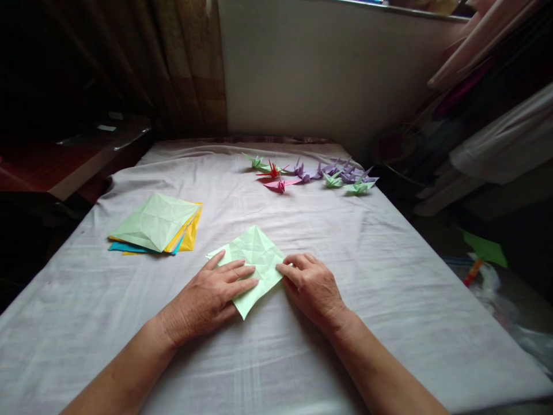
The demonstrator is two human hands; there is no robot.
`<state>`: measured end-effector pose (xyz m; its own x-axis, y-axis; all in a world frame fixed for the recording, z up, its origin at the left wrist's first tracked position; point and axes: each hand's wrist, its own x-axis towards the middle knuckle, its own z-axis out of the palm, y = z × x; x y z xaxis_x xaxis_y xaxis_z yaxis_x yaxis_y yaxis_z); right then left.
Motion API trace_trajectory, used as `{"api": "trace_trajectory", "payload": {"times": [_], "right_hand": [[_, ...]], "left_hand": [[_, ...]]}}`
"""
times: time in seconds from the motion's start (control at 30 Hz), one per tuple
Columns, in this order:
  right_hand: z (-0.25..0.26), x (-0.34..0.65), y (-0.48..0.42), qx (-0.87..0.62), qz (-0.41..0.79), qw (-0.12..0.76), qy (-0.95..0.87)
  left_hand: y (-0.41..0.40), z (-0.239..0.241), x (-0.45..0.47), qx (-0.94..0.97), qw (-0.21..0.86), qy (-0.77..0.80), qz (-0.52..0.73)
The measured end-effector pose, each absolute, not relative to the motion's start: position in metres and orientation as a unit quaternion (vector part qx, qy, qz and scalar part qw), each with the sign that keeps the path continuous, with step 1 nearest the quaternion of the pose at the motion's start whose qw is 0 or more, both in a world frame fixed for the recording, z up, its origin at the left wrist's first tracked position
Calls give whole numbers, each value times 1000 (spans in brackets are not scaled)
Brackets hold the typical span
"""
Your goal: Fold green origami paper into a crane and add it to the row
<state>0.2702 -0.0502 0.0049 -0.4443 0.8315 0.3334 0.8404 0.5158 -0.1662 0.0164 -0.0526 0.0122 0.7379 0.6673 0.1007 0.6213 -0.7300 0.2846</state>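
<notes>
1 creased pale green sheet (256,253) lies front-centre on the cloth-covered bench (389,276). Left hand (211,297) presses flat on its left half, grip released. Right hand (311,286) touches its right corner with fingers curled; cannot tell whether it pinches. Coloured sheet stack (155,226) lies to the left, paper cranes (311,174) behind.

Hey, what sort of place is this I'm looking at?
Probably a room in a home, used for paper folding: a cloth-covered surface beside a curtain, a cluster of origami cranes, a stack of coloured paper, and the left hand and right hand on a creased light-green sheet.
</notes>
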Motion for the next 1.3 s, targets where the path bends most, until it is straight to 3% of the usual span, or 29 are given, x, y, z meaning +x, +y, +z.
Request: {"api": "trace_trajectory", "payload": {"times": [0.43, 0.9, 1.3], "right_hand": [[3, 275, -51, -487, 110, 229, -836], [15, 285, -49, -524, 242, 179, -797], [13, 278, -50, -552, 170, 153, -802]], "left_hand": [[-42, 20, -5, 914, 70, 382, 121], [-38, 18, -1, 862, 170, 441, 183], [-40, 15, 8, 822, 143, 520, 181]]}}
